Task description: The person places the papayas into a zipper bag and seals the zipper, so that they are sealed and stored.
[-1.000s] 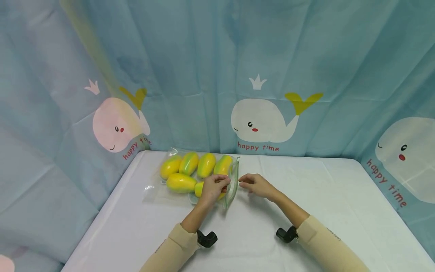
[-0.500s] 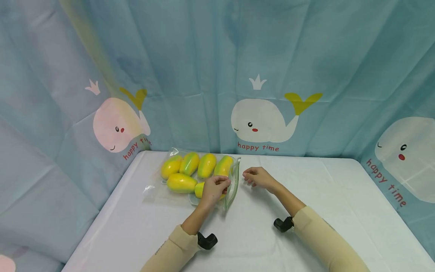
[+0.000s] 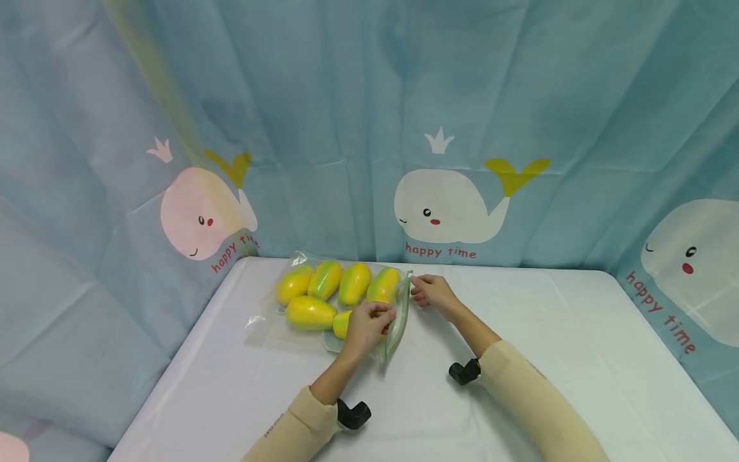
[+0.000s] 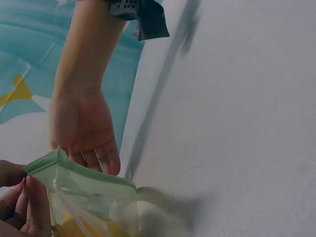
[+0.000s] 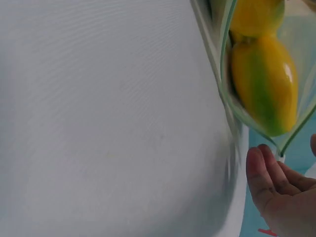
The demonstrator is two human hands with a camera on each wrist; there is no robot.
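Observation:
A clear zip bag (image 3: pixel 398 327) with a green zip edge lies at the back left of the table, its mouth facing right. Inside it are several yellow-green, mango-shaped fruits (image 3: pixel 312 313). My left hand (image 3: pixel 365 327) pinches the upper side of the bag near its mouth; in the left wrist view, thumb and fingers meet on the green edge. At the far corner of the mouth is my right hand (image 3: pixel 435 294). The right wrist view shows its fingertips (image 5: pixel 256 158) beside that corner, thumb held apart. Whether they touch it I cannot tell. The left hand partly hides one fruit.
A white cloth covers the table (image 3: pixel 519 385). A light blue curtain (image 3: pixel 323 128) printed with whales hangs behind it and at both sides. Each wrist carries a small black camera (image 3: pixel 353 415).
My right hand has moved away from the zip edge, then back along it to the far corner. The left hand keeps its pinch, and the bag has hardly shifted.

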